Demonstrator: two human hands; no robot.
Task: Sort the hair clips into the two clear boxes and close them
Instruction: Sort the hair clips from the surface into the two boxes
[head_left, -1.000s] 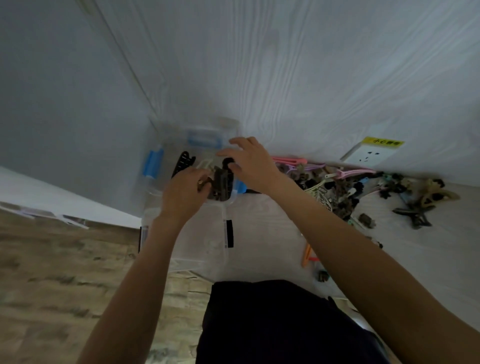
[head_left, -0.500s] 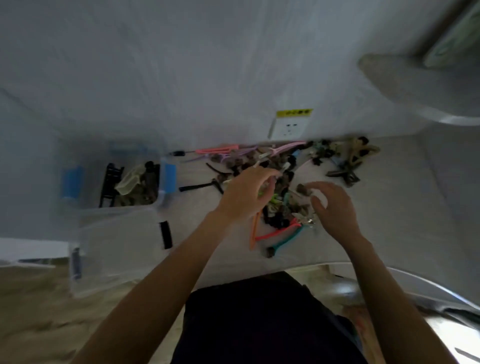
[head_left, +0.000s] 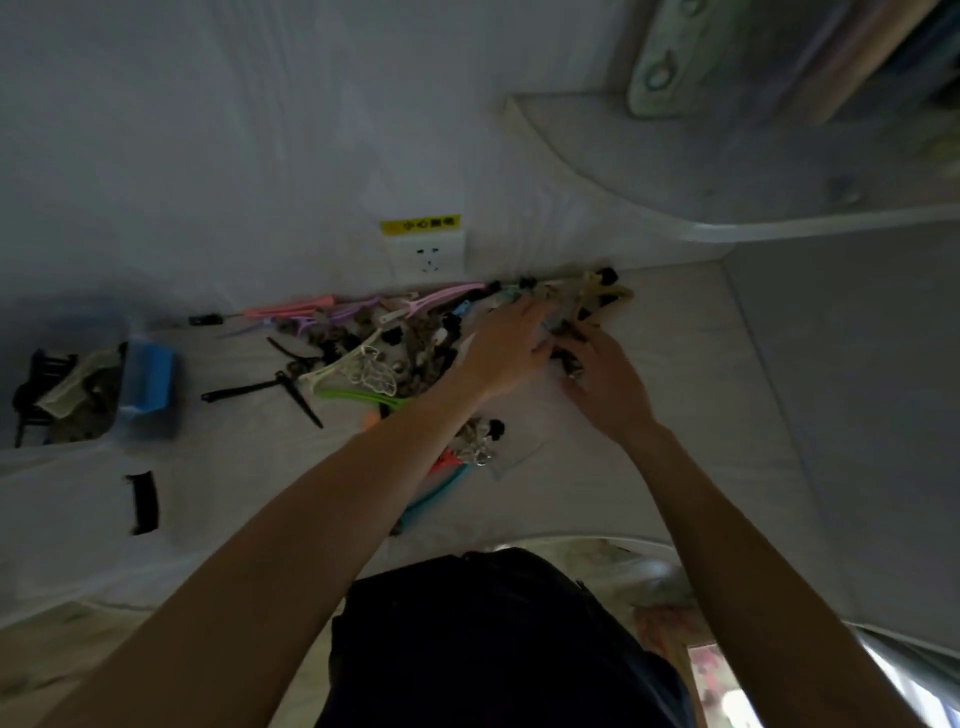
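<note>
Both hands are working at the far right end of the hair clip pile (head_left: 395, 353), close against the wall (head_left: 260, 130), with bare tabletop (head_left: 701, 389) lying open to their right. The left hand (head_left: 498, 353) is reaching in with fingers extended and relaxed; the right hand (head_left: 605, 384) is curling over small dark clips, though whether it is gripping any I cannot tell. The pile is stretching leftward from the hands along the wall, its long pink clips (head_left: 291, 310) pointing left-right. The clear box (head_left: 148, 376) is sitting well to the left, already holding clips.

Both hands reach into the far right end of the hair clip pile (head_left: 395, 343) — the left hand (head_left: 501, 351) flat over the clips, the right hand (head_left: 605, 384) curled beside it, touching. A clear box (head_left: 145, 379) with clips inside sits at far left.
</note>
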